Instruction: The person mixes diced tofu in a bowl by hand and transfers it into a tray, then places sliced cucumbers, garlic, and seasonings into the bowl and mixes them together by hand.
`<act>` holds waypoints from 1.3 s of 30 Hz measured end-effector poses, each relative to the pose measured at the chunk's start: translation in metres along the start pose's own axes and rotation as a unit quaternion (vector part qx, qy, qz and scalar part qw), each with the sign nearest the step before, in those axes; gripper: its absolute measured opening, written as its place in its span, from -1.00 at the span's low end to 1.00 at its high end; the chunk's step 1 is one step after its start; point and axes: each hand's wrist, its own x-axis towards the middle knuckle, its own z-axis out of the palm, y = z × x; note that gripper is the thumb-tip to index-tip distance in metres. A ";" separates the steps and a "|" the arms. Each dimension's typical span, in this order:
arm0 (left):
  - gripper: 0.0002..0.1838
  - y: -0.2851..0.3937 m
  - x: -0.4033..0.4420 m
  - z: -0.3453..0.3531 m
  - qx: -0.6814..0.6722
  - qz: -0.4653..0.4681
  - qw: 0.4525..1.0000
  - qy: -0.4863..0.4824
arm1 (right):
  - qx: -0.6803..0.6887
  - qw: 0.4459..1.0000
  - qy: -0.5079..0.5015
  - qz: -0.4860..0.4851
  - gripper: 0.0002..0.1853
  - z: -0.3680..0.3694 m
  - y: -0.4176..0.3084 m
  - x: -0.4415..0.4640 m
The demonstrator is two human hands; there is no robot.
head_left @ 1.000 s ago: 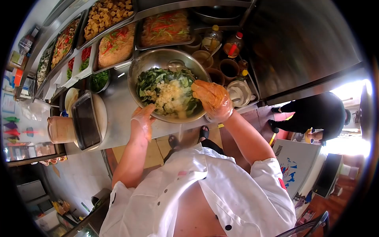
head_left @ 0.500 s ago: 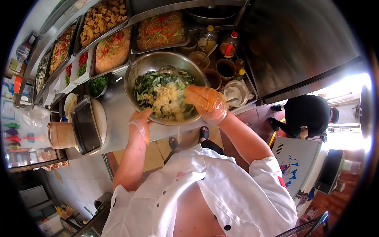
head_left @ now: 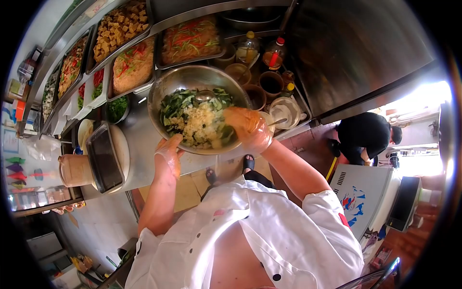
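A large metal mixing bowl [head_left: 197, 72] holds chopped green vegetables [head_left: 178, 105] topped with a pale heap of what looks like minced garlic [head_left: 195, 126]. A metal ladle [head_left: 204, 96] lies among the greens, towards the bowl's far side. Both hands wear clear plastic gloves. My left hand [head_left: 168, 153] grips the bowl's near left rim, thumb on top. Above the bowl's right side is my right hand [head_left: 248, 127], its fingers bunched and pointing down at the food. The fingertips are blurred, and anything between them cannot be made out.
Trays of tofu cubes [head_left: 120, 30] and noodle-like shreds [head_left: 190, 41] line the back. Right of the bowl stand bottles [head_left: 274, 54], a cup of dark liquid [head_left: 271, 83] and a white seasoning tub [head_left: 285, 111]. A dark-lidded container [head_left: 105, 156] sits left. Another person [head_left: 363, 137] bends over at right.
The bowl sits slightly further left in view, both hands keeping their places on and over it. At right, the other person has shifted and bent differently.
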 end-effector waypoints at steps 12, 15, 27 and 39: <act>-0.61 0.002 -0.001 0.003 0.011 -0.001 1.000 0.009 | 0.113 0.831 0.314 0.445 -0.79 -0.064 0.062 -0.039; -0.66 0.009 -0.009 0.011 0.028 0.003 0.999 0.028 | -0.023 0.853 0.297 0.428 -0.80 -0.083 0.101 -0.059; -0.61 0.003 -0.001 0.000 0.003 -0.001 1.000 -0.002 | -0.422 0.839 0.023 0.344 -0.80 -0.065 0.213 -0.095; -0.63 0.010 -0.007 0.007 0.023 -0.008 1.000 0.014 | -0.440 0.869 -0.022 0.226 -0.74 -0.112 0.166 -0.036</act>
